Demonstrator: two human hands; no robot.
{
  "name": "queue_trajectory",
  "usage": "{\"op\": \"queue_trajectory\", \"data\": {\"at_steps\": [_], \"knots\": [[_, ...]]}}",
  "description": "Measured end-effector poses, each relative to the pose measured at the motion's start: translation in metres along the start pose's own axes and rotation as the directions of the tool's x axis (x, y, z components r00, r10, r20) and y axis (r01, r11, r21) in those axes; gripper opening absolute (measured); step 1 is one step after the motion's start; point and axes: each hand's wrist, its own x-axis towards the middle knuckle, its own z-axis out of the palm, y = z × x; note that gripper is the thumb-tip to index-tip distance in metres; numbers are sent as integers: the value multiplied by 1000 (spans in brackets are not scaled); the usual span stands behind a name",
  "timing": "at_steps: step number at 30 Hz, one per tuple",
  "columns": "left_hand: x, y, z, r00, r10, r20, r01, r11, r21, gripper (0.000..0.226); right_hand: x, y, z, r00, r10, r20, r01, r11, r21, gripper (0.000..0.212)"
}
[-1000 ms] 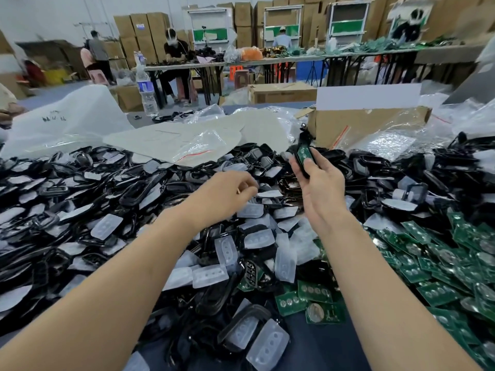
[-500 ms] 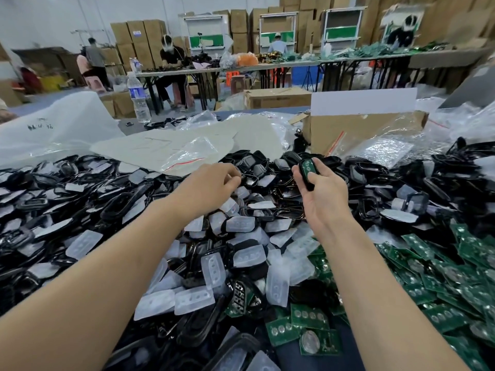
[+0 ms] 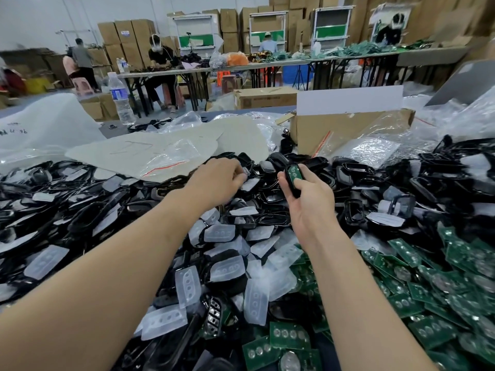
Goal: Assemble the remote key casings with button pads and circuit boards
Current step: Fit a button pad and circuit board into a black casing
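Now the left hand [image 3: 219, 180] has pushed farther into the heap of black plastic key casings [image 3: 80, 207], fingers [image 3: 237, 170] curled; what they pinch, I cannot tell. The right hand [image 3: 312, 204] still grips a black casing fitted with a green circuit board [image 3: 293, 175] above the heap.

Reaching into casing pile [image 3: 112, 210], frame centre
Grips black casing [image 3: 296, 192] with green board [image 3: 293, 172] in right hand [image 3: 313, 207]; curls left hand [image 3: 217, 183] onto the pile, just left

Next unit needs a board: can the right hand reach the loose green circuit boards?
Probably reachable: the loose circuit boards lie uncovered beside that forearm, but the right hand is full, gripping a board-fitted casing.
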Motion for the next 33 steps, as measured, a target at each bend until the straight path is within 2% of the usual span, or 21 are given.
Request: {"op": "queue_trajectory", "data": {"at_steps": [3, 8, 15, 20, 24, 29, 33], "knots": [[7, 10, 11, 997, 72, 21, -75, 982, 176, 31, 3, 0, -4, 1000, -1, -12, 1, 1000, 3, 46], [11, 15, 30, 998, 65, 0, -61, 940, 337, 32, 6, -1, -6, 1000, 7, -27, -6, 1000, 24, 44], [10, 23, 41, 997, 25, -68, 4, 921, 389, 33, 6, -3, -8, 1000, 19, -20, -19, 1000, 19, 32], [7, 25, 40, 991, 98, -92, -49, 899, 435, 25, 6, -4, -13, 998, 22, -61, -25, 998, -51, 17], [3, 23, 36, 973, 181, -144, -101, 892, 442, 27, 6, -4, -16, 997, 28, -71, -41, 981, -189, 20], [-12, 25, 8, 890, 352, -290, -207, 878, 431, 29, 6, 0, -16, 999, 46, 13, -35, 884, -466, 26], [-42, 9, -12, 762, 537, -361, -298, 787, 540, 31, -2, 6, -9, 967, 163, 195, -37, 850, -525, 50]]}}
